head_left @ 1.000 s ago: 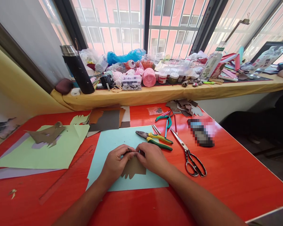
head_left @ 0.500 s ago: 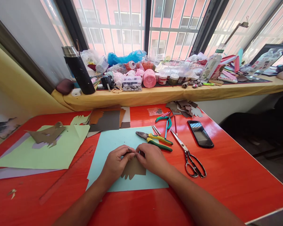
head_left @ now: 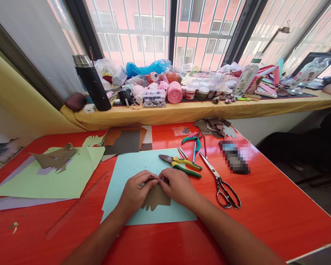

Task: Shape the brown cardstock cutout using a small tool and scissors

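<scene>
My left hand (head_left: 139, 189) and my right hand (head_left: 179, 185) meet over a light blue sheet (head_left: 118, 206), fingertips pinched together and touching. From under the fingers hangs a brown cut-out piece (head_left: 158, 198), like thin leather or card, with a finger-like lower left edge. Both hands grip its top edge. A small dark bit shows at my left fingertips, too small to name. Just beyond my right hand, combination pliers (head_left: 182, 165) with yellow and green handles lie partly on the blue sheet. Scissors (head_left: 220, 182) rest to the right, blades pointing away.
On the left, a brown scrap (head_left: 55, 157) lies on a pale green sheet (head_left: 79, 180), beside a clear ruler (head_left: 77, 202). Teal-handled pliers (head_left: 193, 140), a scrap pile (head_left: 215, 127) and a pixelated dark object (head_left: 235, 157) lie right. A cluttered windowsill (head_left: 154, 114) borders the back.
Both hands stay in place over the brown piece, with at most a tiny shift of the fingers. The dark object on the right now appears pixelated.
</scene>
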The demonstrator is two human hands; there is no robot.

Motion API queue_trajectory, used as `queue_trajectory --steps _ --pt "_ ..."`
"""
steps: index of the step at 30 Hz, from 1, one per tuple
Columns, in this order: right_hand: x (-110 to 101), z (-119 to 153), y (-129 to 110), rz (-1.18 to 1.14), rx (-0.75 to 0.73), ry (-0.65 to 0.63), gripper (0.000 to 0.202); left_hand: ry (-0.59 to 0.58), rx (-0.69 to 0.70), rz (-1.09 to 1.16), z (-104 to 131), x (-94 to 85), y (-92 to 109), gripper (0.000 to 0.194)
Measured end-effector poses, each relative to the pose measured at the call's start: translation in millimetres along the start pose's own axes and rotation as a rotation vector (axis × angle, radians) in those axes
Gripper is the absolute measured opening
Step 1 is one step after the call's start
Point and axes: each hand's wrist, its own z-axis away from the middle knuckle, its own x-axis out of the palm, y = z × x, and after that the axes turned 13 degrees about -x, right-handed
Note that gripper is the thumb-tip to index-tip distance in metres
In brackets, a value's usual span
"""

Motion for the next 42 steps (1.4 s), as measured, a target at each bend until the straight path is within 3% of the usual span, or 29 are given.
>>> queue_trajectory --steps 11,18,42 --pt "1.5 -0.1 1.0 0.0 -0.017 0.029 0.012 0.01 0.015 -0.032 -0.3 0.4 3.0 0.019" --pt "2.4 0.4 1.8 -0.048 -0.017 0.04 0.011 0.039 -0.066 0.004 0.0 0.6 -2.4 0.021" --pt "0.0 0.2 0.7 -0.034 -0.016 0.022 0.009 0.04 0.018 -0.074 3.2 -0.9 2.4 0.015"
